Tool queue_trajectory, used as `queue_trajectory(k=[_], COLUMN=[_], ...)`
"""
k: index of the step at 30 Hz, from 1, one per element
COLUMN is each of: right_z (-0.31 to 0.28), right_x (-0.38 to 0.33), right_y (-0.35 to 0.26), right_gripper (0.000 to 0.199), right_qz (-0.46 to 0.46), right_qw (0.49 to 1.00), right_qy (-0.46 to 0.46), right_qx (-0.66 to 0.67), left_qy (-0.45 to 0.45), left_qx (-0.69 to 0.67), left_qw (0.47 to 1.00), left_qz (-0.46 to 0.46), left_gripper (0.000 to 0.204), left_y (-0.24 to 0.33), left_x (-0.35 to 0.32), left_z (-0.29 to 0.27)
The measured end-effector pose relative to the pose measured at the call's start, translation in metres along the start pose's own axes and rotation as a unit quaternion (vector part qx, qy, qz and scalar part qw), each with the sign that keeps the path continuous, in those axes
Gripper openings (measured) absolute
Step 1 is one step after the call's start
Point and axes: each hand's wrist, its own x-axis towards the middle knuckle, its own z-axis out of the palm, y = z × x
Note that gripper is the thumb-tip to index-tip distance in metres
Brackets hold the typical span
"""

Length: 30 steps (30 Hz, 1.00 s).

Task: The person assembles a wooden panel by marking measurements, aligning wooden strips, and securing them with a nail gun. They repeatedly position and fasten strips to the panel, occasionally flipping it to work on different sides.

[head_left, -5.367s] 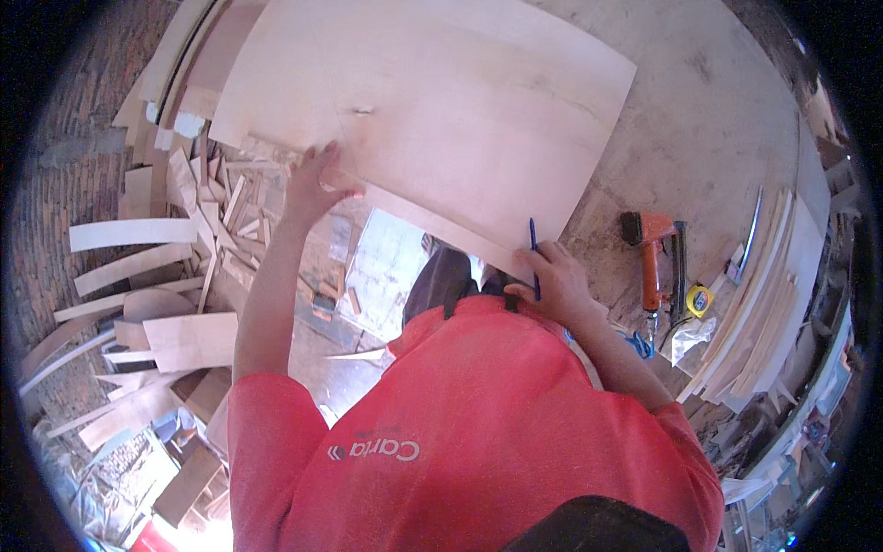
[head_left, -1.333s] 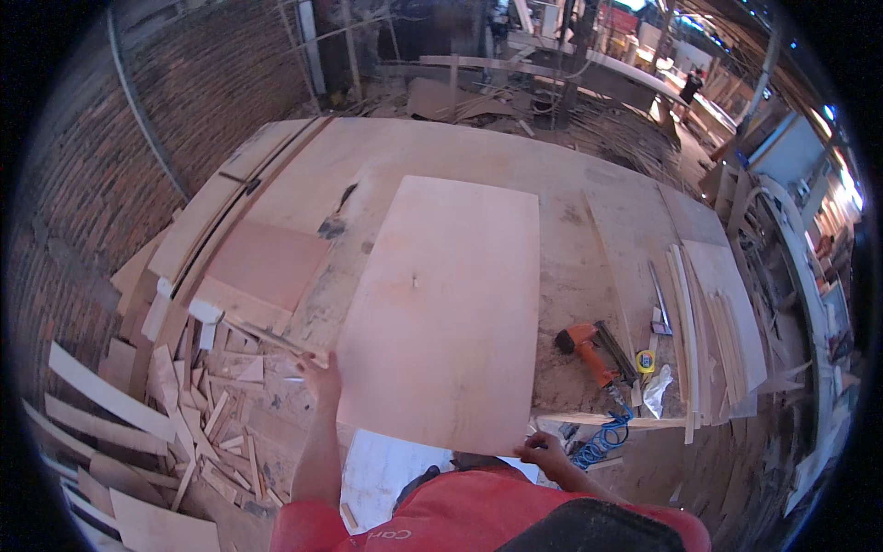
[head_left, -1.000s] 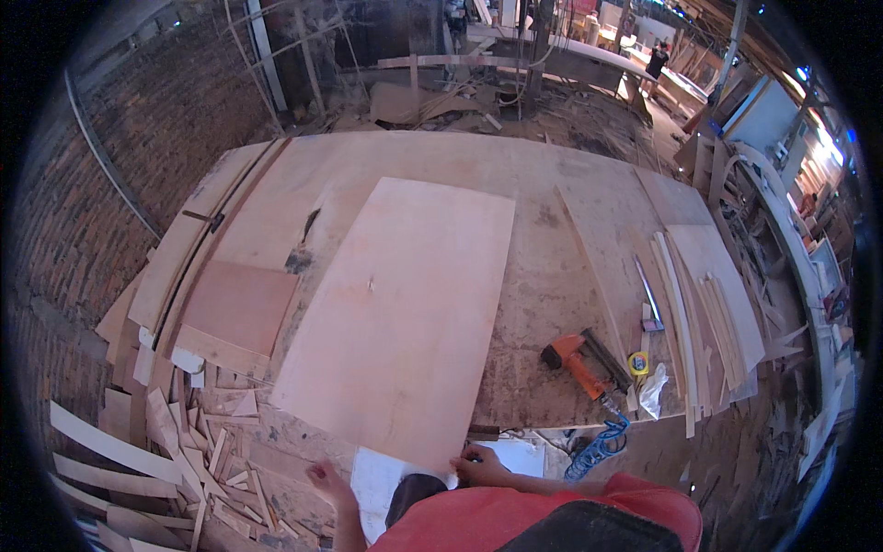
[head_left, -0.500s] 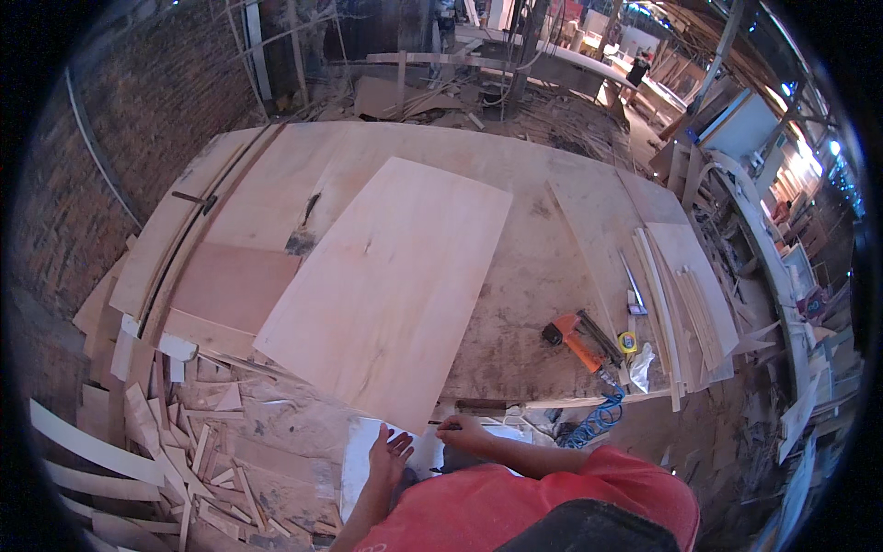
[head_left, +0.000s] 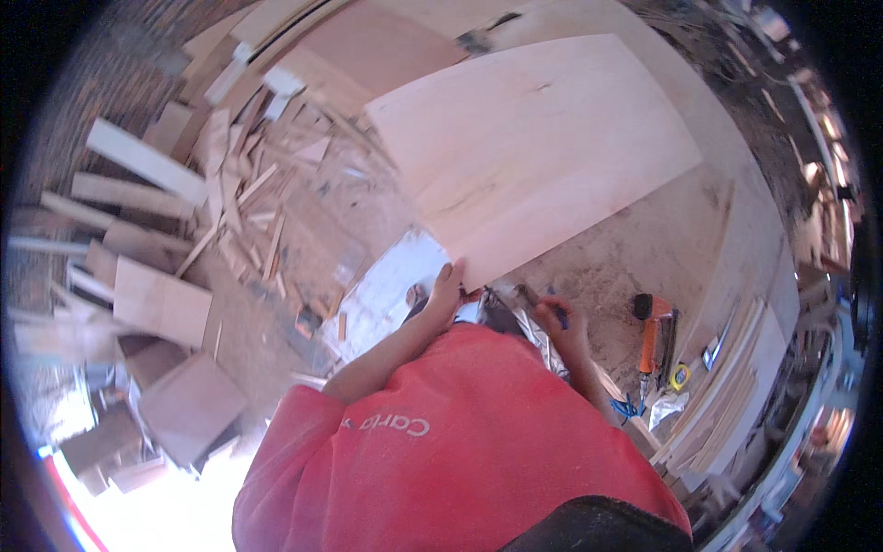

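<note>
A large pale plywood panel (head_left: 543, 138) lies on the workbench, its near corner reaching toward my body. My left hand (head_left: 445, 293) is closed at that corner, thumb along the panel's edge and the other fingers partly hidden below it. Just right of the corner, my right hand (head_left: 563, 322) is closed around a short tool (head_left: 526, 294) with a grey-brown end; a bit of blue shows at the fingers. Blur hides the tool's exact kind.
An orange nail gun (head_left: 653, 342) with a blue coiled hose (head_left: 627, 407) rests at the right, beside a yellow tape measure (head_left: 680, 375) and long wood strips (head_left: 727, 396). Wood offcuts (head_left: 244, 221) litter the floor at the left. A white sheet (head_left: 391, 281) lies below the panel.
The view has tilted down and turned. My left hand, previously spread below the panel, now closes at its corner. My right hand has moved rightward and now shows a tool in it.
</note>
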Motion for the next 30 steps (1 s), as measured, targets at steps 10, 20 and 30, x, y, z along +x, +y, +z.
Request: queue_trajectory(k=[10,20,30], right_z=[-0.097,-0.081,-0.059], right_x=[0.079,0.096,0.092], right_y=[-0.109,-0.232,-0.227], right_gripper=[0.030,0.031,0.017], right_qz=[-0.148,-0.218,-0.307], right_qw=[0.979,0.964,0.950], right_qy=[0.075,-0.063,-0.026], right_qx=[0.122,0.140,0.051], left_qy=[-0.003,-0.027,0.012], left_qx=[0.030,-0.008,-0.035], left_qw=[0.999,0.997,0.993], left_qz=[0.027,0.075,0.111], left_gripper=[0.053,0.051,0.049], left_y=[0.063,0.153,0.202], left_x=[-0.046,-0.072,-0.095], left_z=[0.027,0.050,0.028])
